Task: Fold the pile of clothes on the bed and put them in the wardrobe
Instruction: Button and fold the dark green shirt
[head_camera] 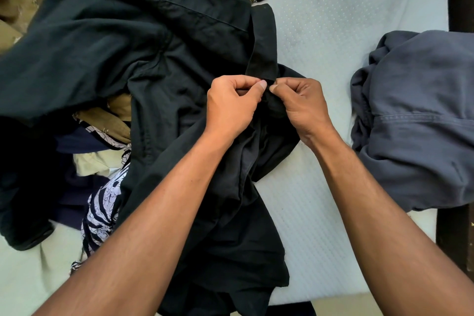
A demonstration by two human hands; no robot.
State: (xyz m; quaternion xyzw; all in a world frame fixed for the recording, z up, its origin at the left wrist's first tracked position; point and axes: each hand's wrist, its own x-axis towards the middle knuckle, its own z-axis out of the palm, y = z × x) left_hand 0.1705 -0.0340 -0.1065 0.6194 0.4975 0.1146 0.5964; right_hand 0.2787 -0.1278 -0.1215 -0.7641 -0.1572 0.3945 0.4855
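Grip: my left hand and right hand each pinched one edge of the crumpled black woven-cotton garment, thumbs nearly touching | Lie: its bulk spread up-left of the pinch, tail trailing toward me; neither hand nearer | Around: pale blue dotted bed sheet beneath; grey-blue garment apart, right; olive-and-printed clothes pile left.

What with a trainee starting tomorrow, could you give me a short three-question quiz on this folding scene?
1. True or false: the left hand and the right hand both pinch the black garment.
2. Where does the grey-blue garment lie? A) on the bed, right of the hands B) under the black garment C) in the left hand
3. Fill in: the patterned cloth is navy and ____.
Key: 1 true; 2 A; 3 white.
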